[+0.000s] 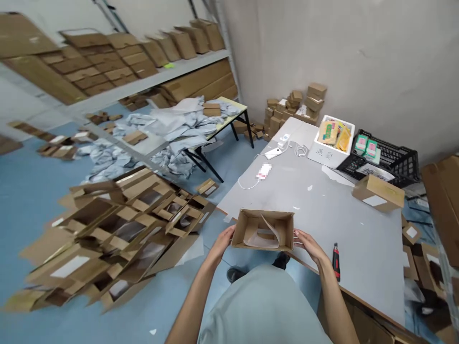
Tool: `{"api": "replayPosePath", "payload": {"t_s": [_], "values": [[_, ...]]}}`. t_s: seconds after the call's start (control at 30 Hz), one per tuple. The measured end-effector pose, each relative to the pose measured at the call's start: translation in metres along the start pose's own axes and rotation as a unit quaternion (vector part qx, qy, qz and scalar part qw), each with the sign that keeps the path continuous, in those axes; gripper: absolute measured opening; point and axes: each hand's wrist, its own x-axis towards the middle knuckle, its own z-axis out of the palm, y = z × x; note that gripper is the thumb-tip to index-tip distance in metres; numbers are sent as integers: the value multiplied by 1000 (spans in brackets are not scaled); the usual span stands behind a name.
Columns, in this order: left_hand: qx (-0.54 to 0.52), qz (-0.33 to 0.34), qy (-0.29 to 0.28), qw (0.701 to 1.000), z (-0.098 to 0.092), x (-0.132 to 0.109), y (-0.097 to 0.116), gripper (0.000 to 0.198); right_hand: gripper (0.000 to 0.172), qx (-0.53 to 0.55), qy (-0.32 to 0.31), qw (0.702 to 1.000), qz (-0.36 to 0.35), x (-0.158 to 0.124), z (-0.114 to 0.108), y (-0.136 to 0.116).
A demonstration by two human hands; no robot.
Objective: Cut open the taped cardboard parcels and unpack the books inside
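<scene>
An open-topped cardboard box (pixel 238 229) is held level in front of my body, by the front edge of the grey table. Inside it lies a curled sheet of translucent wrapping (pixel 263 240). My left hand (pixel 223 243) grips the box's left end, while my right hand (pixel 309 244) presses on its right end; the undersides of both hands are partly hidden. To the right of my right hand, a red and black box cutter (pixel 336 263) rests on the table (pixel 362 253).
Many opened cardboard boxes (pixel 125 229) are heaped on the floor to my left. A white bin (pixel 328 155), a black crate (pixel 387 157) and a closed box (pixel 380 191) stand at the table's right. Cables and a phone (pixel 264 171) lie toward the back. Shelving (pixel 143 79) holds more boxes.
</scene>
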Motion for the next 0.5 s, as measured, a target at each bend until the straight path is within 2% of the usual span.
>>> {"api": "replayPosePath", "payload": {"t_s": [0.1,0.2,0.4,0.5], "values": [[-50,5,65,997,-65,-22,-24,83,89,-48,-55,997,-2,13,63,-14],[-89,32,133,987,-135,-50,-51,88,83,-102,-112,988,-7,27,139,-18],[-176,68,270,944,-275,-127,-105,88,90,-199,-198,960,1,57,309,-3],[-225,70,349,907,-333,-176,-133,89,89,-231,-258,938,17,67,398,6]]}}
